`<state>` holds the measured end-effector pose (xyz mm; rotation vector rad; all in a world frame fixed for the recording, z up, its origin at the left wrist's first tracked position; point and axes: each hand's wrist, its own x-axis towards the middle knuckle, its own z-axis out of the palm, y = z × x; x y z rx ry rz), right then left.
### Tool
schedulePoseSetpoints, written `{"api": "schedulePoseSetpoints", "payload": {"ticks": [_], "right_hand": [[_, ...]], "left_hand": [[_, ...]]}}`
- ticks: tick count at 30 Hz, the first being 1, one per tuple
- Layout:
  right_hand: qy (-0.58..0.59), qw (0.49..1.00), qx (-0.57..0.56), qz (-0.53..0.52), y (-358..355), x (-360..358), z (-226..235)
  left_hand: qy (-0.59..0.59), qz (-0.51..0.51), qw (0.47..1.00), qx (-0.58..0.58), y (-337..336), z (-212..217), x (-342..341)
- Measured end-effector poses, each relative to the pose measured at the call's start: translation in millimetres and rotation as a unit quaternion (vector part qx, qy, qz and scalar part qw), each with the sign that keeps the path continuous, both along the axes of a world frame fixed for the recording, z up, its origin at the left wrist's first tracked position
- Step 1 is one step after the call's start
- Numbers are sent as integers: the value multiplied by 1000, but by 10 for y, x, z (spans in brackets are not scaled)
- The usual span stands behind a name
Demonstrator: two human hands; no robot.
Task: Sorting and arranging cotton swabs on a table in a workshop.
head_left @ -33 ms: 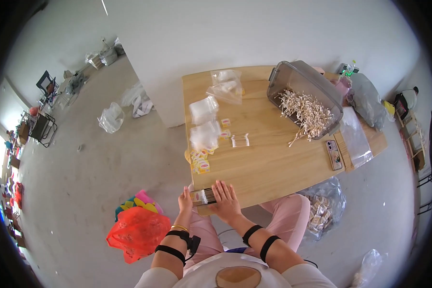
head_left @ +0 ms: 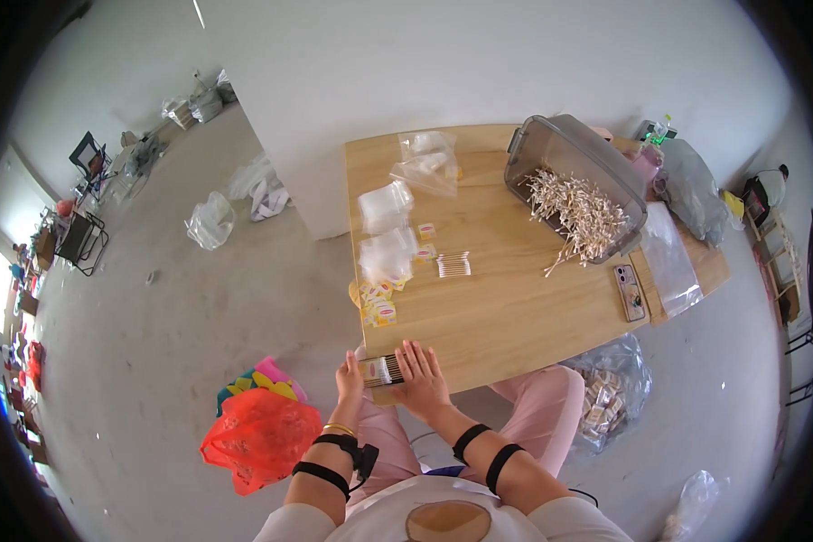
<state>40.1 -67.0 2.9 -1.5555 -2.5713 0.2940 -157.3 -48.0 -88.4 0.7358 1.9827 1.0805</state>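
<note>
At the table's near left corner lies a flat pack of cotton swabs (head_left: pixel 382 370), with a pale yellow printed card at its left end and dark sticks in a row. My left hand (head_left: pixel 348 384) holds that left end, with its lower fingers partly hidden. My right hand (head_left: pixel 423 379) lies flat across the right part of the pack, fingers stretched out, covering some of the swabs. Farther up the table is a small row of loose cotton swabs (head_left: pixel 454 264). Several yellow and white cards (head_left: pixel 384 313) are scattered along the left edge beside stacked clear plastic bags (head_left: pixel 388 256).
A grey plastic bin (head_left: pixel 574 144) lies tipped on the table, cotton swabs (head_left: pixel 580 215) spilling toward its front. A phone (head_left: pixel 630 292) rests at the right. On the floor are a red plastic bag (head_left: pixel 260 441) at the left and a clear bag of small packs (head_left: pixel 610 397) at the right.
</note>
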Motion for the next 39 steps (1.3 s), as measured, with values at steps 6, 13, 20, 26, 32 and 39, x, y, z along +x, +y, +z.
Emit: {"api": "schedulePoseSetpoints", "payload": {"ticks": [6,13,20,26,32,39], "right_hand": [[82,996,-38,-19,0,-36,-1],[-29,1000,4,-6,1,24,59],[-10,1000,-10,15,-58,-300,52],[64,997,-1,50,83,-117,60],[221,963,56,-141,918,626,159],[189,955,96,-209,1883,1019,85]], "left_hand": [[6,-33,999,-28,-53,341,-45],[93,-100,990,-18,-166,419,-258],[121,-103,986,51,-138,416,-167],[212,-82,973,29,-156,415,-165],[74,4,990,121,-129,657,-301],[68,-115,973,189,4,1274,180]]}}
